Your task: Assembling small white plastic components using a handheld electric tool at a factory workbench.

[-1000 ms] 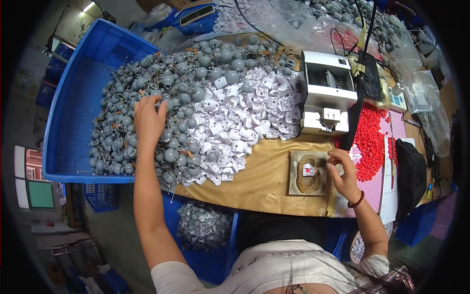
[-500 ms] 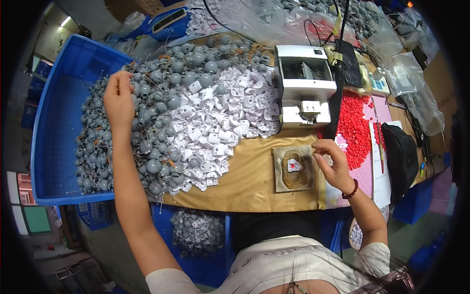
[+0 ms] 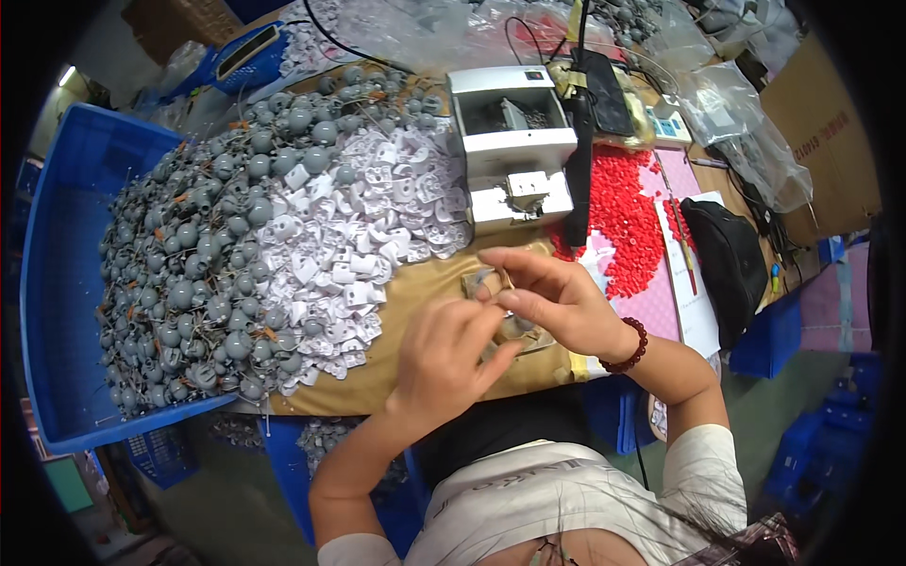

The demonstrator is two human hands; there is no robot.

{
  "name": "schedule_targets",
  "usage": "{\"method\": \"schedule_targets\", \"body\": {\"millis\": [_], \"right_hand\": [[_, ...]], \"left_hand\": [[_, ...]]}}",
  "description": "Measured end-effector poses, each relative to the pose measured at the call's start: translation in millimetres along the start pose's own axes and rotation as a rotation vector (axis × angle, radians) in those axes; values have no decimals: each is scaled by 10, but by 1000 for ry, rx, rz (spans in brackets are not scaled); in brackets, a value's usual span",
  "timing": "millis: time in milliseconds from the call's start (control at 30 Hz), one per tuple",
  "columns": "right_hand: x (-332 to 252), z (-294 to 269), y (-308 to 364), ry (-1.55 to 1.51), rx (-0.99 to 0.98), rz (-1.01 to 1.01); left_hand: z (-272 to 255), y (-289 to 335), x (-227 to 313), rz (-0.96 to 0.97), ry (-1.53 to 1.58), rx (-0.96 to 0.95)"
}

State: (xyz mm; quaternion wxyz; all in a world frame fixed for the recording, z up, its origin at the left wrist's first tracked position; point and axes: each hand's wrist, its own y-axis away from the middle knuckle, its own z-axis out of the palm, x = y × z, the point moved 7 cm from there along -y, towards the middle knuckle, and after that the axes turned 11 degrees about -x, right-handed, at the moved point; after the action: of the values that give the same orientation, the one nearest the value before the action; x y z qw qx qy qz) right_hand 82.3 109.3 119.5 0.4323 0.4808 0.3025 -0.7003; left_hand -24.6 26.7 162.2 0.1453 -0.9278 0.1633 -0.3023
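Observation:
My hands meet above a small square fixture [image 3: 531,337] on the brown table cover [image 3: 420,288]. My right hand [image 3: 547,302], with a dark red bead bracelet on its wrist, pinches a small thin part between thumb and forefinger. My left hand [image 3: 444,358] has its fingers drawn together and its fingertips touch the right hand's. What lies between the left fingers is hidden. A heap of grey ball-shaped parts [image 3: 189,274] and a heap of white plastic pieces [image 3: 354,241] lie to the left of both hands.
A blue bin [image 3: 52,283] holds the left side of the grey heap. A white machine [image 3: 510,141] stands behind the hands, with red pieces [image 3: 623,217] and a black pouch [image 3: 727,264] to its right. Bags and cables lie at the back.
My left hand has come back from the grey heap to meet the right hand at the fixture. The right hand has lifted slightly off the fixture. My head has turned, so the scene has shifted.

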Motion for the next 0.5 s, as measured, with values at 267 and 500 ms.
{"method": "schedule_targets", "body": {"millis": [267, 500], "right_hand": [[80, 8, 131, 101, -224, 72], [480, -332, 334, 1309, -48, -38]], "left_hand": [[481, 382, -316, -261, 384, 15], [819, 684, -482, -438, 413, -146]]}}
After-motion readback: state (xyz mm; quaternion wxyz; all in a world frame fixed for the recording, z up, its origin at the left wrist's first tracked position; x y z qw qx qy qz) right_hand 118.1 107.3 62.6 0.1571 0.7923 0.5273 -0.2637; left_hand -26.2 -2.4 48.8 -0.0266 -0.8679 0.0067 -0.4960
